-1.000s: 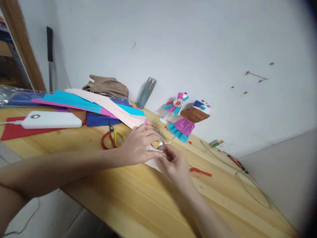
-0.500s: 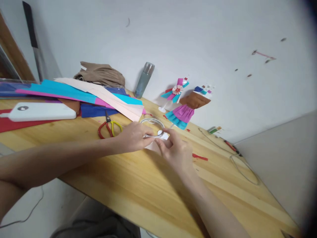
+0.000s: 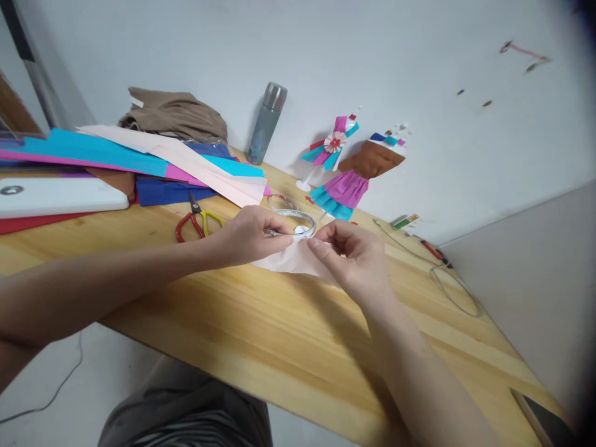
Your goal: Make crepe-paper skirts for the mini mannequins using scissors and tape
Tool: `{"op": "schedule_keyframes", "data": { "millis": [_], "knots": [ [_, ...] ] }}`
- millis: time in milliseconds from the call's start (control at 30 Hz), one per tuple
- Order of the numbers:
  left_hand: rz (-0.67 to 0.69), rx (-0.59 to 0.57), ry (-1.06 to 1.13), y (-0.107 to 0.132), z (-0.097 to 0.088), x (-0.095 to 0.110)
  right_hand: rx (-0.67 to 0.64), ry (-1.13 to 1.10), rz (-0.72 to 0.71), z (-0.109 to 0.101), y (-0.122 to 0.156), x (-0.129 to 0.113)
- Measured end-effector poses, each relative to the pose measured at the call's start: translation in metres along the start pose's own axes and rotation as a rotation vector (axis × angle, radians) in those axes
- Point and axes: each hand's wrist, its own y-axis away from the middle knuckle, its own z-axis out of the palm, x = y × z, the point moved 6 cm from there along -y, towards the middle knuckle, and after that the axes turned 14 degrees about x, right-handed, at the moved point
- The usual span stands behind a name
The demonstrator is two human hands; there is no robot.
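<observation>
My left hand [image 3: 254, 234] pinches the near side of a thin whitish ring [image 3: 305, 216] that looks like a nearly used roll of tape. Below the fingers of both hands hangs a sheet of pale pink crepe paper [image 3: 295, 259]. My right hand [image 3: 351, 251] is closed, thumb and forefinger pinching the upper edge of that paper just right of the ring. A small white round piece [image 3: 302, 230] shows inside the ring. What lies directly between the fingertips is partly hidden. Red-and-yellow-handled scissors [image 3: 198, 222] lie on the table beyond my left forearm.
Coloured paper sheets [image 3: 107, 152] and a white power bank-like device [image 3: 60, 197] cover the left side. A grey bottle [image 3: 267, 124] stands near folded brown cloth [image 3: 174, 115]. Two paper figures [image 3: 347, 192] stand behind my right hand. A cable [image 3: 454, 307] and a screwdriver-like tool [image 3: 433, 249] lie right.
The view has shifted slightly. My right hand has moved a little to the right, away from the left, and more of the pale pink paper shows beneath my hands.
</observation>
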Motion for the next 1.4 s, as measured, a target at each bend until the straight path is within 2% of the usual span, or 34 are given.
{"op": "schedule_keyframes", "data": {
  "millis": [100,300,533,767,933,1167,1400],
  "knots": [
    [0.027,0.02,-0.025,0.001,0.0,-0.001,-0.01,-0.026,0.031,0.002,0.001,0.0],
    [0.097,0.093,-0.088,0.002,-0.002,-0.001,-0.001,0.052,-0.043,0.008,0.01,-0.009],
    [0.145,0.11,-0.105,0.005,-0.001,-0.001,-0.03,0.015,-0.096,0.009,0.013,-0.014],
    [0.162,0.117,-0.124,0.005,-0.001,-0.001,0.027,0.077,-0.13,0.005,0.01,-0.013],
    [0.16,0.132,-0.128,0.007,-0.001,0.001,0.089,0.102,-0.124,0.004,0.009,-0.01],
    [0.198,0.117,-0.136,0.009,0.0,0.003,0.1,0.116,-0.109,0.005,0.008,-0.009],
    [0.244,0.088,-0.148,0.009,-0.001,0.01,0.113,0.042,-0.01,0.01,0.006,0.004]
  ]
}}
